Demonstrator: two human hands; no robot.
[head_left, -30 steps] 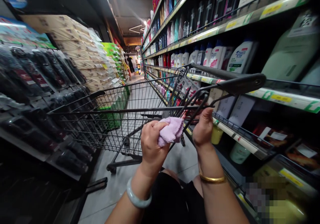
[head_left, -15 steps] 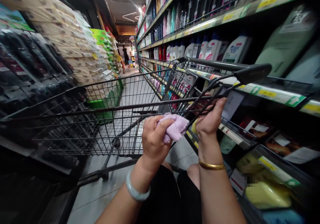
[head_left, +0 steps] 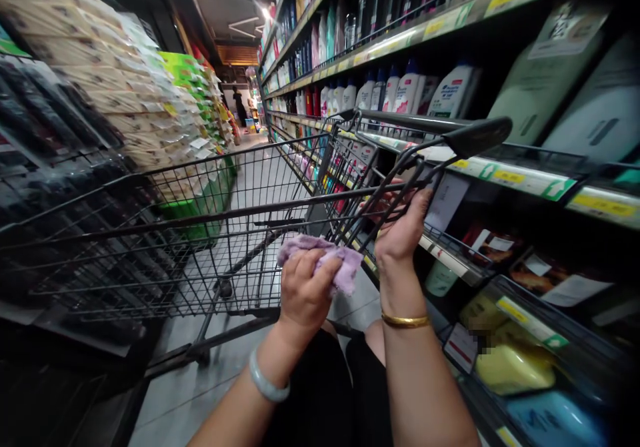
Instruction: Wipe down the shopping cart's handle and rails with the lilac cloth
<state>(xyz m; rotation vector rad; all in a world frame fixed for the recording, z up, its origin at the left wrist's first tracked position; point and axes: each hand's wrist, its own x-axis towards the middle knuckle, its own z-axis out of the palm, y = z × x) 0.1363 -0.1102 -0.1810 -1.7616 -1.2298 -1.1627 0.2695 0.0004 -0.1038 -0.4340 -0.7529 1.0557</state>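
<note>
A black wire shopping cart [head_left: 235, 210] stands sideways across the aisle, its handle at the right. My left hand [head_left: 306, 290], with a pale bangle on the wrist, is closed on a light purple cloth [head_left: 345, 270] against the cart's side wires. My right hand [head_left: 403, 224], with a gold bangle, grips the cart frame below the handle, and its fingers are partly hidden behind the bars.
Shelves [head_left: 525, 174] of shampoo and other bottles run along the right. Stacked tissue packs [head_left: 95, 54] line the left side. A person in dark clothes [head_left: 240, 106] stands far down the aisle. My knees are below the cart.
My left hand has moved slightly down and left, with the cloth now spread more to the left over the wires. The view has shifted, so the cart and shelves appear further left.
</note>
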